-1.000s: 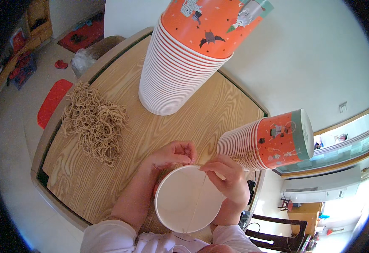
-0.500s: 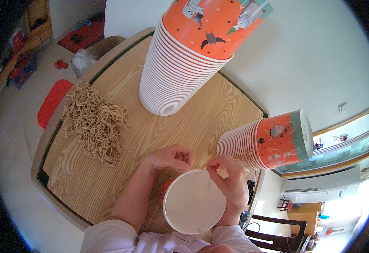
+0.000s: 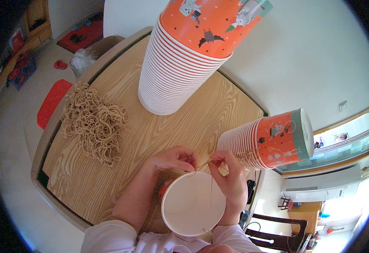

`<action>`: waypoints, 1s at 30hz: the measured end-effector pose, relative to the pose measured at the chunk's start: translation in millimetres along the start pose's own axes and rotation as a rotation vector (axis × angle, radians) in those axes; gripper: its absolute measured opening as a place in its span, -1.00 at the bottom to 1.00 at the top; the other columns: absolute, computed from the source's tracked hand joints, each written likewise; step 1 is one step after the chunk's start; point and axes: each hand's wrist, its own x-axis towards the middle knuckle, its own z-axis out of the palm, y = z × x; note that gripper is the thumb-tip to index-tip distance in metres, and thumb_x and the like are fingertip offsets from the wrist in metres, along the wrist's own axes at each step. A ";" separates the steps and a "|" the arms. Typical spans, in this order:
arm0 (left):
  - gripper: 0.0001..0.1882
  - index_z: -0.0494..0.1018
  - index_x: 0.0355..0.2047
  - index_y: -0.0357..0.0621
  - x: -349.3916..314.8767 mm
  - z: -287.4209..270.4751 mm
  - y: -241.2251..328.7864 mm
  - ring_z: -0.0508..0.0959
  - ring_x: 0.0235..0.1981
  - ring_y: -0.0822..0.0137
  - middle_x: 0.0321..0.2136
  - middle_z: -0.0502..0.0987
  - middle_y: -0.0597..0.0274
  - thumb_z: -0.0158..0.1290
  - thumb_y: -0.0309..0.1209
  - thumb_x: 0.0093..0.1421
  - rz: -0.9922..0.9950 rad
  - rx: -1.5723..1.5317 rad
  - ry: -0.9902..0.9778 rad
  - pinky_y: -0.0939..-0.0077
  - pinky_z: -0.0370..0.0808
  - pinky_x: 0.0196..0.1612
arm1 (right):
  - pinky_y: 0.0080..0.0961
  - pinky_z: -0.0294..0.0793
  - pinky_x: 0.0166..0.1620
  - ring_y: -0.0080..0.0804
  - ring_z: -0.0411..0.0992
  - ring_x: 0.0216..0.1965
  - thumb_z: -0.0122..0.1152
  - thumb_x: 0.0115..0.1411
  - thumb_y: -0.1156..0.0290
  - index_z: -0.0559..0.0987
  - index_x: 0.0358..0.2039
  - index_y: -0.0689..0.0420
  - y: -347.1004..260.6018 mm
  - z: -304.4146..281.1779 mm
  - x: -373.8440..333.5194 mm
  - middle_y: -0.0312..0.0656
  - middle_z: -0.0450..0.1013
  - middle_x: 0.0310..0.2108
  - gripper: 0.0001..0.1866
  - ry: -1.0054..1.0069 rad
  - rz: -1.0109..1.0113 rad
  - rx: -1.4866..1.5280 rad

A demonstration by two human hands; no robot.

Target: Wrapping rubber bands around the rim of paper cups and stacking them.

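A paper bucket (image 3: pixel 188 204), white inside and orange outside, stands close to my body with its mouth facing me. A thin tan string (image 3: pixel 210 198) runs across its mouth from the near rim to the far rim. Above the far rim, my left hand (image 3: pixel 174 160) pinches the string with thumb and fingers. Just to its right, my right hand (image 3: pixel 230 177) is closed on the string too, and a short stretch shows between the hands. Whether the string is knotted there is too small to tell.
A loose heap of tan strings (image 3: pixel 95 122) lies on the left of the wooden table (image 3: pixel 150 130). A tall stack of orange and white paper buckets (image 3: pixel 172 76) stands at the back. Another stack (image 3: pixel 277 139) lies tilted at the right. A dark chair (image 3: pixel 277 232) is at the lower right.
My left hand has shifted slightly right, toward my right hand, and its fingers now meet the string. My right fingertips have risen a little. The string across the mouth has swung slightly right.
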 end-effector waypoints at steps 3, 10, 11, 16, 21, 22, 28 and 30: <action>-0.81 0.43 -0.41 -0.21 0.7 0.5 -5.4 0.38 -0.47 0.59 -0.49 0.44 0.40 0.13 -0.37 0.04 -0.016 0.025 0.062 0.69 0.33 -0.37 | -0.61 0.40 -0.36 -0.50 0.42 -0.47 0.17 -0.05 0.69 0.43 -0.41 0.26 1.4 0.1 -0.5 -0.21 0.42 -0.50 -0.83 -0.006 0.012 0.011; -0.83 0.41 -0.35 -0.23 -2.1 -1.3 -3.5 0.41 -0.46 0.55 -0.48 0.44 0.36 0.07 -0.42 0.06 0.101 -0.284 0.157 0.67 0.37 -0.35 | -0.61 0.40 -0.34 -0.49 0.43 -0.44 0.18 -0.04 0.68 0.43 -0.40 0.26 2.8 0.0 -0.9 -0.20 0.42 -0.49 -0.83 -0.062 0.002 0.036; -0.83 0.41 -0.35 -0.23 0.7 0.0 -1.5 0.41 -0.46 0.55 -0.48 0.44 0.36 0.07 -0.42 0.06 0.101 -0.287 0.151 0.67 0.37 -0.35 | -0.62 0.41 -0.34 -0.49 0.44 -0.44 0.18 -0.04 0.68 0.43 -0.40 0.26 4.5 -0.2 -1.2 -0.20 0.42 -0.49 -0.84 -0.058 0.000 0.036; -0.84 0.41 -0.38 -0.21 3.5 7.7 -3.7 0.42 -0.45 0.55 -0.48 0.44 0.37 0.09 -0.42 0.05 0.023 -0.131 0.183 0.67 0.38 -0.35 | -0.60 0.41 -0.33 -0.47 0.45 -0.43 0.19 -0.03 0.67 0.43 -0.40 0.27 1.8 3.7 1.5 -0.19 0.42 -0.49 -0.84 -0.095 -0.007 0.046; -0.83 0.42 -0.38 -0.19 4.8 6.9 -7.0 0.41 -0.45 0.55 -0.48 0.44 0.38 0.12 -0.40 0.04 -0.012 -0.106 0.179 0.67 0.37 -0.34 | -0.59 0.41 -0.33 -0.45 0.45 -0.42 0.20 -0.02 0.66 0.43 -0.39 0.27 0.2 3.7 3.3 -0.17 0.42 -0.50 -0.84 -0.118 -0.009 0.065; -0.83 0.42 -0.39 -0.19 4.8 5.5 -9.2 0.41 -0.45 0.55 -0.48 0.44 0.38 0.13 -0.40 0.04 -0.004 -0.123 0.184 0.67 0.37 -0.34 | -0.59 0.41 -0.34 -0.45 0.45 -0.43 0.20 -0.02 0.66 0.43 -0.39 0.27 0.1 3.7 3.2 -0.18 0.42 -0.50 -0.84 -0.114 0.003 0.067; -0.84 0.42 -0.42 -0.18 6.6 4.1 -5.1 0.41 -0.46 0.56 -0.50 0.43 0.37 0.12 -0.38 0.04 0.086 -0.025 0.021 0.67 0.36 -0.36 | -0.59 0.41 -0.35 -0.47 0.44 -0.45 0.21 -0.04 0.66 0.43 -0.41 0.26 3.0 2.2 2.5 -0.19 0.42 -0.51 -0.83 -0.105 0.023 0.047; -0.84 0.42 -0.43 -0.18 5.5 4.1 -7.6 0.41 -0.46 0.56 -0.51 0.43 0.38 0.12 -0.37 0.05 0.062 -0.002 0.050 0.67 0.36 -0.36 | -0.60 0.41 -0.35 -0.47 0.43 -0.45 0.21 -0.04 0.66 0.43 -0.41 0.26 2.3 1.9 2.8 -0.20 0.41 -0.51 -0.83 -0.101 0.033 0.043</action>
